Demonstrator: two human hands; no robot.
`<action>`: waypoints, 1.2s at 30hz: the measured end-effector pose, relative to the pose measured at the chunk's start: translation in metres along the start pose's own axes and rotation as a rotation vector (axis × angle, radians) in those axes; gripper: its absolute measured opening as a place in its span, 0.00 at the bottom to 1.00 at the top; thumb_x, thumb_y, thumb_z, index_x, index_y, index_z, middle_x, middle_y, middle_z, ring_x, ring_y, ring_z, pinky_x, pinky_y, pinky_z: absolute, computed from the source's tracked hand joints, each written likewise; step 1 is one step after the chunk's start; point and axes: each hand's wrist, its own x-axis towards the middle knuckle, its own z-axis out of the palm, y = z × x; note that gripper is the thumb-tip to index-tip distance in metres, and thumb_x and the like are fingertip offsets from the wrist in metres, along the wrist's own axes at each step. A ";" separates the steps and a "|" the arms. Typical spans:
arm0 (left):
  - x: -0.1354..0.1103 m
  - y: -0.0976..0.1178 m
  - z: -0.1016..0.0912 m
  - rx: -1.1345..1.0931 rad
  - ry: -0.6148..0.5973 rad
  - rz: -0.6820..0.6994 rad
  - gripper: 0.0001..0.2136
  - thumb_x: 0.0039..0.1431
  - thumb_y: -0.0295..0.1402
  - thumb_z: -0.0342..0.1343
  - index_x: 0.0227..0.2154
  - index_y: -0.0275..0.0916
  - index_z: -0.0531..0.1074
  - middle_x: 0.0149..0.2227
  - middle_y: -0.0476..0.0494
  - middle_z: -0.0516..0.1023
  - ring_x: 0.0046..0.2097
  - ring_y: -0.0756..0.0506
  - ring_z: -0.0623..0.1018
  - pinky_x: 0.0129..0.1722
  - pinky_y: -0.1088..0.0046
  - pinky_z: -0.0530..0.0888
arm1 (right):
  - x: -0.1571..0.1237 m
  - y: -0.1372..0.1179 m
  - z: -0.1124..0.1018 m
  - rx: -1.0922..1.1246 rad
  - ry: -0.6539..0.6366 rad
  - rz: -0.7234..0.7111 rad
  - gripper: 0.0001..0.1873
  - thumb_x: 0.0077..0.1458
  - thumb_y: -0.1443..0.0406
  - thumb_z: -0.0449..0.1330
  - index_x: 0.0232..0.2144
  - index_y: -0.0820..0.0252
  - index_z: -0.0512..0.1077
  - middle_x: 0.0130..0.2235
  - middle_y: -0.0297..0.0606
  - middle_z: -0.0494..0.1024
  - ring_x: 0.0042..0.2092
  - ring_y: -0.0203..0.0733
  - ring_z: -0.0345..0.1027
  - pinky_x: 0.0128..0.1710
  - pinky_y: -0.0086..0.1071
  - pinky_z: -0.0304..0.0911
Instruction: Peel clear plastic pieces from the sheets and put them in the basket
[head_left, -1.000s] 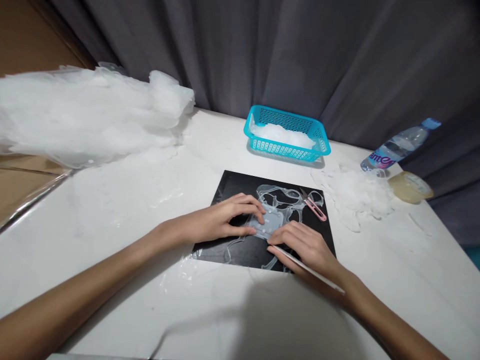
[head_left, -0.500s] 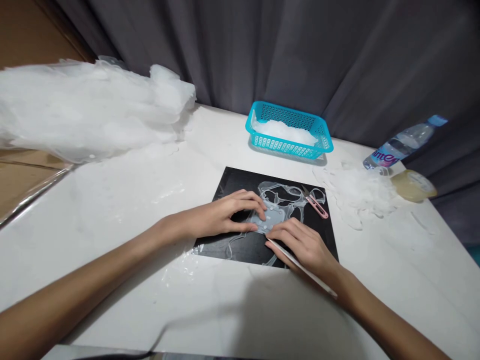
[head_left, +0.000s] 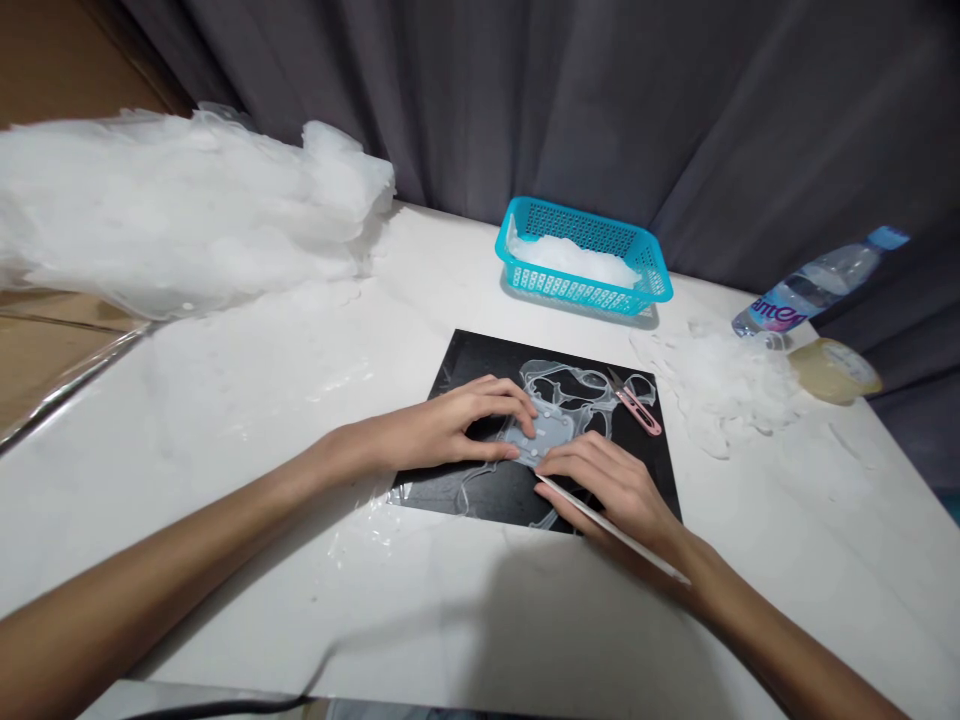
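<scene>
A translucent, silicone-like moulded piece [head_left: 551,430] with small holes and raised spots lies on the black mat [head_left: 435,490]. My left hand [head_left: 480,425] steadies it from the left, thumb at the near edge and bent fingers on top. At its near right edge, my right hand [head_left: 611,485] holds a slim white stick-like tool [head_left: 622,540] pinched in the fingers. The tool's tip meets the edge of the piece; its exact end is hard to see. Clear cut-out scraps [head_left: 559,380] surround the piece, with pink thread snips [head_left: 637,408] at the mat's right.
A blue basket [head_left: 585,295] at the back holds white translucent pieces. A big pile of similar sheets [head_left: 187,210] fills the left. On the right are loose scraps [head_left: 720,380], a tilted-looking water bottle [head_left: 817,285] and a yellowish tape roll [head_left: 836,370]. A cable crosses the front edge.
The view has shifted slightly. Both hands keep almost the same place on the piece, and the tool in my right hand has barely moved.
</scene>
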 end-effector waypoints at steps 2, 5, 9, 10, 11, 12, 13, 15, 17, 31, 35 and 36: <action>0.000 0.000 0.000 -0.010 0.006 -0.001 0.10 0.68 0.36 0.61 0.50 0.45 0.79 0.57 0.39 0.74 0.61 0.39 0.71 0.62 0.60 0.66 | 0.002 0.000 0.001 -0.026 0.013 -0.015 0.04 0.67 0.68 0.61 0.43 0.57 0.75 0.40 0.38 0.83 0.41 0.41 0.75 0.44 0.35 0.70; 0.000 -0.001 0.000 -0.007 0.004 0.001 0.10 0.68 0.36 0.61 0.50 0.45 0.78 0.57 0.39 0.74 0.61 0.39 0.71 0.62 0.61 0.66 | 0.003 0.000 0.003 -0.040 0.017 -0.033 0.04 0.67 0.68 0.61 0.43 0.57 0.75 0.39 0.38 0.83 0.41 0.41 0.75 0.43 0.35 0.70; 0.000 -0.002 0.001 0.013 -0.007 0.008 0.11 0.69 0.36 0.60 0.51 0.44 0.78 0.57 0.38 0.73 0.61 0.39 0.71 0.62 0.61 0.65 | 0.003 0.001 0.005 -0.067 0.028 -0.048 0.04 0.66 0.68 0.62 0.43 0.58 0.75 0.39 0.38 0.83 0.40 0.41 0.74 0.43 0.36 0.70; 0.000 -0.002 0.001 0.020 -0.010 0.009 0.11 0.69 0.36 0.60 0.51 0.44 0.77 0.57 0.38 0.73 0.61 0.39 0.70 0.62 0.61 0.66 | 0.003 0.001 0.006 -0.081 0.033 -0.050 0.03 0.66 0.68 0.62 0.43 0.58 0.75 0.39 0.38 0.83 0.40 0.41 0.74 0.43 0.36 0.70; 0.000 -0.001 0.001 0.031 -0.014 0.008 0.11 0.69 0.36 0.60 0.51 0.43 0.77 0.57 0.38 0.73 0.61 0.39 0.70 0.62 0.61 0.66 | 0.004 0.000 0.007 -0.096 0.040 -0.052 0.03 0.66 0.68 0.62 0.42 0.59 0.75 0.39 0.38 0.83 0.40 0.41 0.74 0.43 0.35 0.70; 0.000 0.000 0.001 0.044 -0.018 0.006 0.10 0.70 0.36 0.59 0.51 0.43 0.77 0.58 0.38 0.73 0.61 0.39 0.70 0.62 0.62 0.66 | 0.004 0.000 0.008 -0.111 0.044 -0.054 0.03 0.67 0.68 0.62 0.42 0.58 0.75 0.38 0.38 0.83 0.40 0.40 0.74 0.43 0.35 0.70; 0.000 0.001 0.000 0.056 -0.022 0.005 0.10 0.70 0.36 0.59 0.51 0.43 0.77 0.58 0.38 0.73 0.61 0.39 0.70 0.62 0.62 0.66 | 0.004 -0.001 0.008 -0.125 0.049 -0.054 0.03 0.67 0.69 0.62 0.41 0.58 0.75 0.38 0.37 0.83 0.40 0.40 0.74 0.43 0.34 0.69; 0.000 0.003 0.000 0.074 -0.027 0.001 0.10 0.70 0.36 0.58 0.51 0.43 0.76 0.59 0.38 0.72 0.62 0.39 0.70 0.62 0.62 0.66 | 0.005 -0.003 0.008 -0.146 0.052 -0.055 0.04 0.67 0.70 0.61 0.38 0.58 0.75 0.36 0.37 0.82 0.38 0.39 0.74 0.41 0.33 0.69; 0.000 0.004 -0.001 0.081 -0.036 0.003 0.10 0.70 0.36 0.58 0.52 0.44 0.76 0.59 0.38 0.72 0.62 0.38 0.70 0.62 0.61 0.66 | 0.004 -0.004 0.005 -0.147 0.043 -0.040 0.07 0.67 0.71 0.60 0.36 0.58 0.74 0.35 0.36 0.82 0.36 0.38 0.73 0.39 0.33 0.69; -0.002 0.003 0.001 0.050 -0.003 0.020 0.11 0.70 0.34 0.59 0.53 0.45 0.77 0.59 0.38 0.73 0.62 0.39 0.70 0.62 0.60 0.67 | -0.002 0.002 0.002 -0.200 0.058 -0.113 0.03 0.65 0.71 0.63 0.38 0.59 0.74 0.35 0.35 0.83 0.35 0.38 0.74 0.39 0.34 0.65; -0.002 0.006 0.002 0.070 -0.009 -0.004 0.10 0.71 0.34 0.58 0.52 0.44 0.77 0.59 0.38 0.73 0.62 0.39 0.70 0.63 0.61 0.66 | 0.003 0.001 0.008 -0.270 0.071 -0.149 0.02 0.65 0.69 0.63 0.38 0.58 0.74 0.34 0.36 0.81 0.35 0.39 0.72 0.38 0.34 0.64; -0.002 0.007 0.001 0.066 -0.005 -0.005 0.10 0.70 0.34 0.58 0.51 0.44 0.77 0.59 0.38 0.73 0.62 0.39 0.70 0.63 0.62 0.66 | 0.004 0.000 0.010 -0.286 0.075 -0.138 0.03 0.65 0.69 0.62 0.37 0.57 0.74 0.34 0.36 0.81 0.35 0.39 0.71 0.37 0.34 0.64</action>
